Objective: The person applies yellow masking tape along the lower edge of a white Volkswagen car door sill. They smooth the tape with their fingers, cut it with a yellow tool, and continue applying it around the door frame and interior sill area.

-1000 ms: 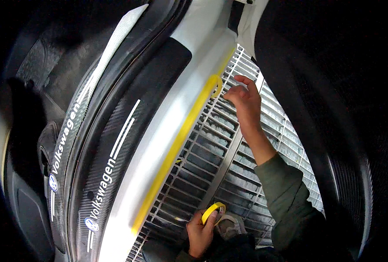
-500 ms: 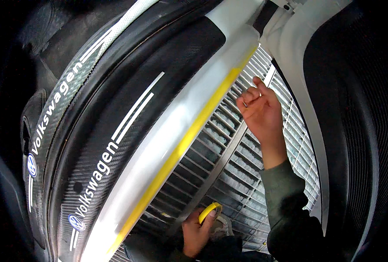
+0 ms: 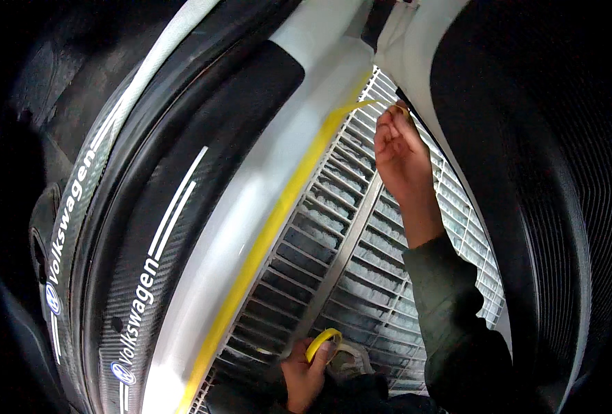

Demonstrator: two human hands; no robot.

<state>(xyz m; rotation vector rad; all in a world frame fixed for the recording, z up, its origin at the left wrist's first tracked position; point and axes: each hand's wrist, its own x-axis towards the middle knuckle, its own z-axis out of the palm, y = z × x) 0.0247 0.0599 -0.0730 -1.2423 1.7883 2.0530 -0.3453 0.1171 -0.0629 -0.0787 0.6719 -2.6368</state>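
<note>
Right hand (image 3: 404,155): fingertips pinched shut on the yellow strip's (image 3: 263,247) loose upper end, out past the sill
Left hand (image 3: 304,376): curled snugly round a yellow tape roll (image 3: 315,343), thumb on it
Strip: rest of it runs along the white sill's (image 3: 226,248) outer edge, metal grate (image 3: 349,243) below

From my remote seat I see a long, thin yellow tape strip (image 3: 251,261), rather matt and paper-like, upon a curved silver-white sill (image 3: 231,241), which looks smooth and glossy. The long black sill cover (image 3: 233,124) shows a woven, carbon-like finish. The pale slatted grating (image 3: 350,245) seems hard metal; the dark green sleeve (image 3: 440,269) is matt cloth.
</note>
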